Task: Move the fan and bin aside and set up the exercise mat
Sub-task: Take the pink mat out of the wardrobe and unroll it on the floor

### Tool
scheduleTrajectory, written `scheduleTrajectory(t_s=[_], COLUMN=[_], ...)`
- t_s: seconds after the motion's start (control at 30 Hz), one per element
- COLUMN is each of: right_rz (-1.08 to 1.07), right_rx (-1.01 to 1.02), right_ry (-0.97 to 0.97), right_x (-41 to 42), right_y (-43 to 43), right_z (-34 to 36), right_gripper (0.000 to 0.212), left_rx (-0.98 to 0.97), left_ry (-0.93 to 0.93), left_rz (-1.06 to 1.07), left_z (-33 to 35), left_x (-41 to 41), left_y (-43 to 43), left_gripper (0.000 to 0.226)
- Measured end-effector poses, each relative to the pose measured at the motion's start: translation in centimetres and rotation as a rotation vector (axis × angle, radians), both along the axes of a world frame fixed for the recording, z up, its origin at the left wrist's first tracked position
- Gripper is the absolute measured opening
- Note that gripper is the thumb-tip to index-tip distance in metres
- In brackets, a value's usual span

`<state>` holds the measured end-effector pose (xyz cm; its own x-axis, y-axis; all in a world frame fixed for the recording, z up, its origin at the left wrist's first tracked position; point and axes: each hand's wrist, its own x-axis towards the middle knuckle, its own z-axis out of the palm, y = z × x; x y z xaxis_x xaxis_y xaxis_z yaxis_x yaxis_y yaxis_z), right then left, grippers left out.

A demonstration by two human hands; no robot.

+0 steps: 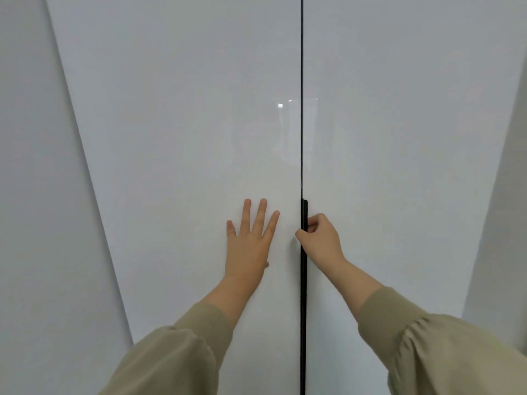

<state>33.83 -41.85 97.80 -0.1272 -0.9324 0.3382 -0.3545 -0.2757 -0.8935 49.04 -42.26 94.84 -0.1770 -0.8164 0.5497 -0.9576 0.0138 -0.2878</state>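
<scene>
Place of the task's own things: cannot tell from this view.

Left hand (pixel 248 243) spread flat against the left door (pixel 185 124), palm on the glossy white panel. Fingers (pixel 263 205) straight and apart, pointing toward 12 o'clock with a slight lean to 1. Thumb mostly hidden at the 3 o'clock side of the palm.

Right hand (pixel 320 240) near it at 3 o'clock, not touching it. Clamped on the black handle strip (pixel 304 208), fingers curled round its edge, thumb tip at the seam on the 9 o'clock side.

Handle strip set along the 9 o'clock edge of the right door (pixel 399 138). Long axis running 12 to 6, upper end just at 12 o'clock of the gripping fingers, lower part passing behind the wrist and on down to the bottom edge of the frame.

Thin dark seam (pixel 301 81) between the two doors, likewise running 12 to 6, both panels tall, white and shiny. Small bright reflection (pixel 280 105) on the left door, close to the seam and well toward 12 o'clock of the hands.

Olive-tan sleeves reaching in from 6 o'clock: left sleeve (pixel 182 352) at about 7, right sleeve (pixel 427 343) at about 5, both ending short of the wrists, forearms bare.

Plain pale side panel (pixel 34 195) at 9 o'clock of the left door. Another pale surface (pixel 507 223) at 3 o'clock of the right door.
</scene>
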Motion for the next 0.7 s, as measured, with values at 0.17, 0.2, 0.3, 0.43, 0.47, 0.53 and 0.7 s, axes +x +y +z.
scheduleTrajectory(t_s=[0.17, 0.2, 0.3, 0.43, 0.47, 0.53, 0.7], right_rz=[-0.021, -0.021, -0.026, -0.018, -0.018, -0.009, 0.024], right_rx=[0.024, 0.032, 0.048, 0.046, 0.036, 0.009, -0.044], right_ry=[0.033, 0.003, -0.041, -0.046, -0.046, -0.048, 0.154], right_x=[0.1, 0.1, 0.0, -1.0, -1.4, -2.3, -5.1], right_y=[0.8, 1.0, 1.8, 3.9, 4.6, 6.3, 10.7], right_z=[-1.5, -1.6, -1.4, -1.8, -2.0, -2.3, -2.6], right_gripper=[0.01, 0.011, 0.016, 0.02, 0.022, 0.025, 0.027], left_rx=[0.004, 0.001, 0.017, 0.132, 0.167, 0.246, 0.438], left_ry=[-0.032, -0.046, -0.094, -0.054, -0.027, 0.069, 0.248], left_rz=[0.0, -0.003, -0.048, -0.129, -0.148, -0.187, -0.189], left_z=[0.0, 0.1, 0.4, 0.5, 0.3, -0.5, -4.1], left_x=[0.3, 0.5, 1.4, 1.6, 1.3, 0.5, -1.3], left_y=[0.4, 0.6, 1.2, 2.6, 3.1, 4.2, 8.1], left_gripper=[0.119, 0.116, 0.103, 0.094, 0.092, 0.087, 0.085])
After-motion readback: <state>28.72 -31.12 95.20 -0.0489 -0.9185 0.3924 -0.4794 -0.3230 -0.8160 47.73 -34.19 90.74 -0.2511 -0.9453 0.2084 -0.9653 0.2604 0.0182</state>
